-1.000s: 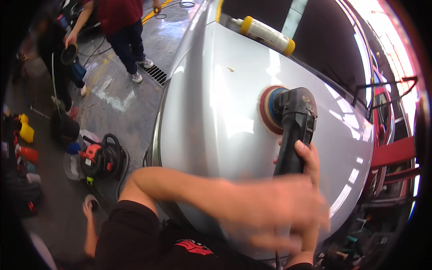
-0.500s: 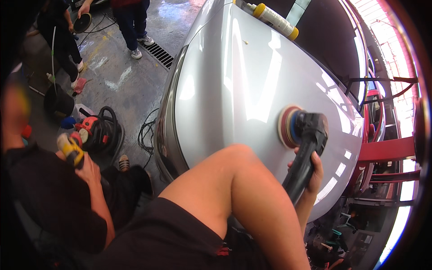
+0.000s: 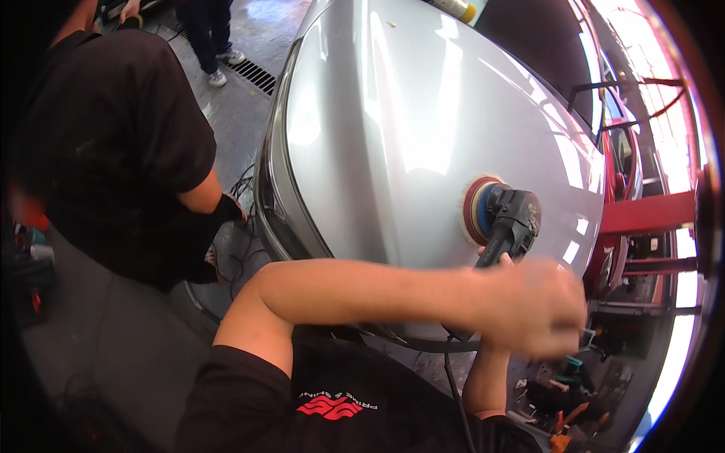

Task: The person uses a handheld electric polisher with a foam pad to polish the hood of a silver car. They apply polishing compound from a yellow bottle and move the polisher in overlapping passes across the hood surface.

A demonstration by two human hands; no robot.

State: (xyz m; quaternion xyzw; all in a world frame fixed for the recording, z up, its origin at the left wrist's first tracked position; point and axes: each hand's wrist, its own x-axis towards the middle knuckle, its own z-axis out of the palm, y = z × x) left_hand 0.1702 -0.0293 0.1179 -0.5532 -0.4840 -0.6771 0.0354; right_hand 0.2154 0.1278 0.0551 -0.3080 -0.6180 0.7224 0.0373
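A black rotary polisher [image 3: 515, 226] rests its pad on the silver car panel [image 3: 332, 174], right of the middle. The pad [image 3: 479, 210] is fluffy and pale, with red and blue layers behind it. My right hand [image 3: 504, 259] grips the handle from the far side; only a few fingertips show past my left arm. My left arm reaches across in front of me, and my left hand [image 3: 531, 308] is raised near the handle end, smeared by motion. Whether it touches anything cannot be seen. A black cord [image 3: 453, 385] trails down past my shirt.
A co-worker in black [image 3: 128, 143] bends beside the car's front edge at left. Another person's legs [image 3: 205, 38] stand by a floor grate [image 3: 254, 75]. A yellow-capped bottle [image 3: 458, 9] lies by the windshield. A red post arm [image 3: 649, 213] stands at right.
My left arm has swung up across my body, bringing the left hand into view near the polisher. The polisher stays on the panel. The co-worker has moved beside the car and bent down.
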